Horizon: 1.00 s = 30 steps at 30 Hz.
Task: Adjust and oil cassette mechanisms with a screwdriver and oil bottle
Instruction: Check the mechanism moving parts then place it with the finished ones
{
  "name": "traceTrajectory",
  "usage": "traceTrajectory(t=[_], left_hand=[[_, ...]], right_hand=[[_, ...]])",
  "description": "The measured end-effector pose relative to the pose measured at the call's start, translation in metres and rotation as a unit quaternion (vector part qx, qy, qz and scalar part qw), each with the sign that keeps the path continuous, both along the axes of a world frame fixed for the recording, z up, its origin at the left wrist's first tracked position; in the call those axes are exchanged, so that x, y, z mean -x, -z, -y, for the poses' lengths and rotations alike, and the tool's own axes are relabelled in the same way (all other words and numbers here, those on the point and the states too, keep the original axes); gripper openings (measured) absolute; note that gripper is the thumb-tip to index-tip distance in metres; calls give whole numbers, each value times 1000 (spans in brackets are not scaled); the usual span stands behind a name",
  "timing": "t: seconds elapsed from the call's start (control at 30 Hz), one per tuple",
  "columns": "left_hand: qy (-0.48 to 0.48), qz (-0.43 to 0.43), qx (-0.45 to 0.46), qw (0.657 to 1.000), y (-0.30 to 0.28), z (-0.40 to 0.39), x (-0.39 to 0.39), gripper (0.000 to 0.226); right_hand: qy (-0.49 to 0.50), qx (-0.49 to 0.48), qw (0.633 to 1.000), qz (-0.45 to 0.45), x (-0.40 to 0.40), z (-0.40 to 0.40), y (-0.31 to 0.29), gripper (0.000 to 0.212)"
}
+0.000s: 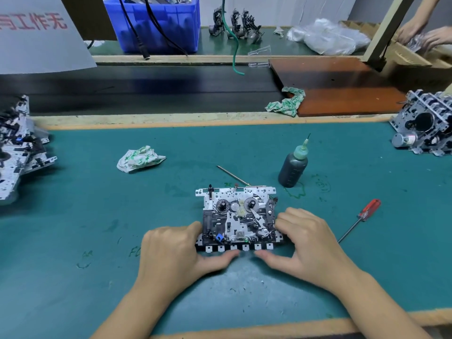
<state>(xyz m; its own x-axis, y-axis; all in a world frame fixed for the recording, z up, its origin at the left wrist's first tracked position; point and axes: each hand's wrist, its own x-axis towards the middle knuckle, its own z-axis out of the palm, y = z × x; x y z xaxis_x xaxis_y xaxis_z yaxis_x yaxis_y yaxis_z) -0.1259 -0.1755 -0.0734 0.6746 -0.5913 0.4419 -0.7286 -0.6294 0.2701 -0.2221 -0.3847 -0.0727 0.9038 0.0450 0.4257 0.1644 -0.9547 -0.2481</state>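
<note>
A cassette mechanism (238,217) lies flat on the green mat, gears and metal plate facing up. My left hand (178,250) grips its left side, thumb along the front edge. My right hand (308,241) grips its right side, its thumb on the front edge too. A dark oil bottle (292,168) with a green needle tip stands upright behind and to the right of the mechanism. The red-handled screwdriver (359,220) lies on the mat to the right of my right hand. A thin metal rod (232,175) lies just behind the mechanism.
A crumpled cloth (138,159) lies left of centre, another (286,102) on the black conveyor by a brown board (342,86). More mechanisms are stacked at far left (17,148) and far right (423,126). A blue bin (156,23) stands behind; another person's hands (420,35) work at top right.
</note>
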Motion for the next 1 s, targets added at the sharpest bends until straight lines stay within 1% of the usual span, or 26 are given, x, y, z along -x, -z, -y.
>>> traceTrajectory(t=[0.1,0.17,0.27,0.47,0.57,0.63,0.7,0.83,0.97,1.0], left_hand=[[-14,-5,-2,1000,0,0,-1,66],[6,-11,-3,1000,-1,-2,-3,68],[40,-46,-9,998,-1,-5,-7,75],[58,-71,-9,996,-1,-7,-6,77],[51,-71,-1,996,-2,-5,-4,71],[78,-60,10,995,-2,-6,-2,63],[83,-60,19,995,-3,-6,-2,59],[49,-73,4,996,-1,-6,-3,61],[40,-88,7,995,-5,-8,-5,68],[45,-97,24,994,-8,-10,-5,69]], right_hand=[[-16,-12,1000,-14,1,0,-1,53],[-12,-24,999,-19,0,0,0,53],[8,-28,1000,-10,0,-1,2,51],[28,-12,1000,1,1,-5,-1,46],[29,-6,999,-18,2,-6,-2,49],[63,-18,998,-23,0,-10,-4,52],[82,-28,996,-27,-1,-13,-6,52],[22,-35,999,-35,1,-7,-8,46],[8,-31,998,-48,1,-8,-13,46],[8,-50,997,-61,0,-8,-15,48]])
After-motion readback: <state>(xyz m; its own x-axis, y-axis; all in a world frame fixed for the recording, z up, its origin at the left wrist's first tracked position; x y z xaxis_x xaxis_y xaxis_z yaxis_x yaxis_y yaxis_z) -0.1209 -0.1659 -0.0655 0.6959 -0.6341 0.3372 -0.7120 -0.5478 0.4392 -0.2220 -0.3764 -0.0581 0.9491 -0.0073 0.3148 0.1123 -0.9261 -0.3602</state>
